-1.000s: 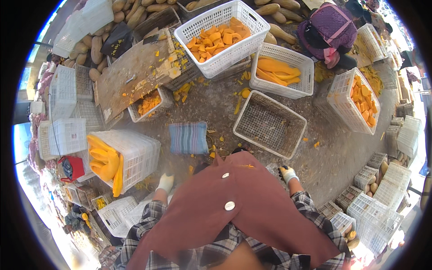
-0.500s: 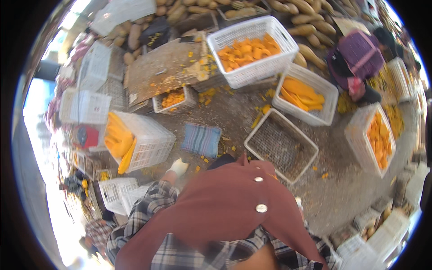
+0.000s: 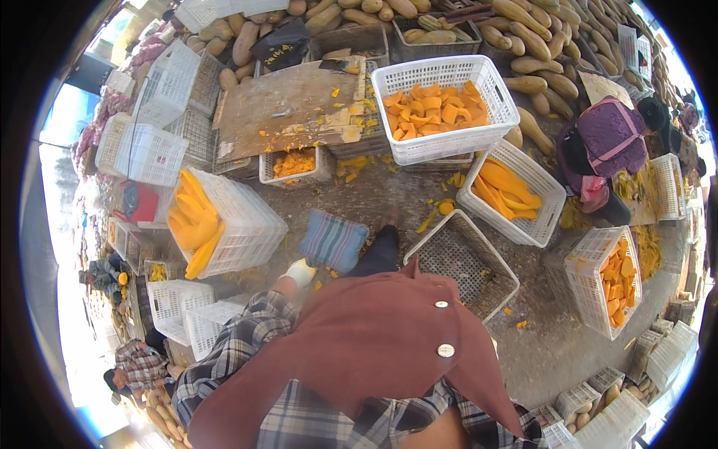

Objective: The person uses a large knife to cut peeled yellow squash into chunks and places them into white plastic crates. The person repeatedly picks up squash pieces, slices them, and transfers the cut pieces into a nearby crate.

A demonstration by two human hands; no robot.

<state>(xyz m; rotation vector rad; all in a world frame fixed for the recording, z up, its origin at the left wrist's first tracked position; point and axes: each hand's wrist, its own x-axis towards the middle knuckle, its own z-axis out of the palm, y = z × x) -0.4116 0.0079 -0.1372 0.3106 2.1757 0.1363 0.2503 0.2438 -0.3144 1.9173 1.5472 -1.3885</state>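
My left hand [image 3: 301, 272], in a pale glove, hangs low beside my brown apron [image 3: 374, 322], its fingers too small and foreshortened to read. It is nearest a striped cloth cushion [image 3: 334, 239] on the ground; I see nothing held in it. My right hand is hidden behind the apron. Left of the cushion stands a stack of white crates [image 3: 243, 232], its top filled with peeled orange pumpkin pieces [image 3: 193, 224]. Just ahead on the right, a dirty white crate [image 3: 507, 295] lies with nothing in it. My dark trouser leg [image 3: 378, 254] shows between cushion and crate.
A white crate of cut pumpkin chunks [image 3: 493, 133] stands ahead, next to a worn board [image 3: 277, 112]. Another crate [image 3: 523, 233] holds long peeled pieces. At right are a bent-over person in purple [image 3: 609, 135] and a chunk-filled crate [image 3: 591, 299]. Whole pumpkins [image 3: 531, 26] pile behind.
My view has shifted, so more of the pumpkin pile and my leg show. My left hand has moved slightly closer to the cushion. The crates stay where they were.
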